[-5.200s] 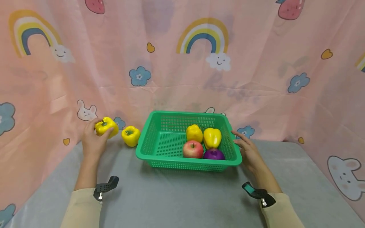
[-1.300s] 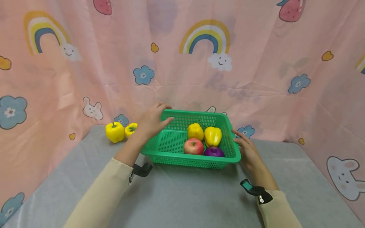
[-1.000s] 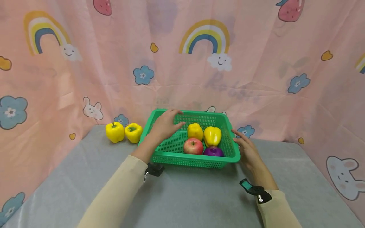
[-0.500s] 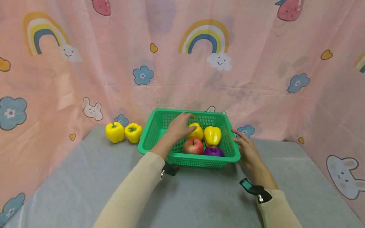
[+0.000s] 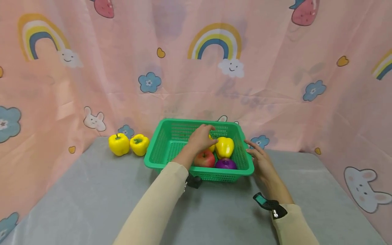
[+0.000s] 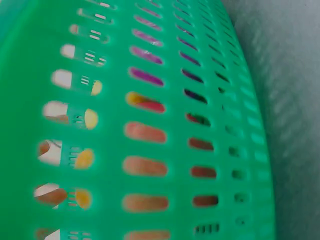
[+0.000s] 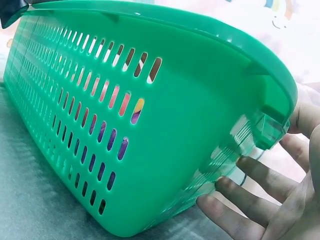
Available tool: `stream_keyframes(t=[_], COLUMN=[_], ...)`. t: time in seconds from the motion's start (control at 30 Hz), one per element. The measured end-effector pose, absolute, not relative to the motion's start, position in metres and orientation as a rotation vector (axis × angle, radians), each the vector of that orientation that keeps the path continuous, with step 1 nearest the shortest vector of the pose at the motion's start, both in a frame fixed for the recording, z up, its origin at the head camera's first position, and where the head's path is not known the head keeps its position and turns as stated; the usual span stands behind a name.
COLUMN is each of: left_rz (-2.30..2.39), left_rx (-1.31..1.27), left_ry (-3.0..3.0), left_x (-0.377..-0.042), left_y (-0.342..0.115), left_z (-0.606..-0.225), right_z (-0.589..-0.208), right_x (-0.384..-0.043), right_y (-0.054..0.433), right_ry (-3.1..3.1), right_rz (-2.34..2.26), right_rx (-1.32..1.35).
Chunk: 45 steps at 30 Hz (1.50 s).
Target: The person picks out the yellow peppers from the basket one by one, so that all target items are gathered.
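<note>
In bskt (image 5: 229, 172), L hand (image 5: 199, 139) moved R, now at L yel. pepper (image 5: 212, 148).

Soft, even light, faint shadows on the table (image 5: 92, 194), left-wrist view blurry

A pink printed curtain (image 5: 269, 41) hung in soft folds behind the grey surface (image 5: 92, 204) and down both sides of it. Its pattern showed striped rainbows (image 5: 214, 33) ending in smiling clouds (image 5: 231, 68), blue flowers (image 5: 149, 82), white rabbits (image 5: 93, 121), strawberries (image 5: 305, 13) and small orange hearts (image 5: 160, 53). Faint lettering (image 5: 234, 90) ran near the middle, and light fell brightest on the left folds.
</note>
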<state>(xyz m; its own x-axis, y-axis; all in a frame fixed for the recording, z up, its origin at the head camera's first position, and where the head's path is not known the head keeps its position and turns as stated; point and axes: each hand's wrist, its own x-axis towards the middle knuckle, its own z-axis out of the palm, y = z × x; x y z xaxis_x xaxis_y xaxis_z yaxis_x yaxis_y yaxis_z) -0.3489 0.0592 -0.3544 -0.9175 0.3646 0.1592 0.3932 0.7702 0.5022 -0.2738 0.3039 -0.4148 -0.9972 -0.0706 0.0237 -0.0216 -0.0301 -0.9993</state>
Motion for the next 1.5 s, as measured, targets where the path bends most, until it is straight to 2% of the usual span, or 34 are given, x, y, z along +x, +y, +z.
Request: stream_keyframes(t=[0.53,0.97,1.17,1.5], left_rz=[-0.617,-0.831,-1.035,-1.074], left_rx=[-0.642,-0.472,-0.465,-0.418], left_ry=[-3.094,-2.999,-2.966,-2.982], left_x=[-0.352,-0.353,-0.354,-0.353], left_y=[0.057,0.050,0.043,0.040], left_z=[-0.363,-0.363,-0.363,-0.365], right_z=[-0.416,-0.415,-0.414,-0.415], right_x=[-0.274,-0.275,-0.275,-0.274], right_y=[0.305,0.305,0.304,0.305], right_ry=[2.119,2.120,2.132,2.148], right_rz=[-2.253,-2.246,-2.238,-2.219], right_rx=[-0.102,-0.103,-0.110,-0.103])
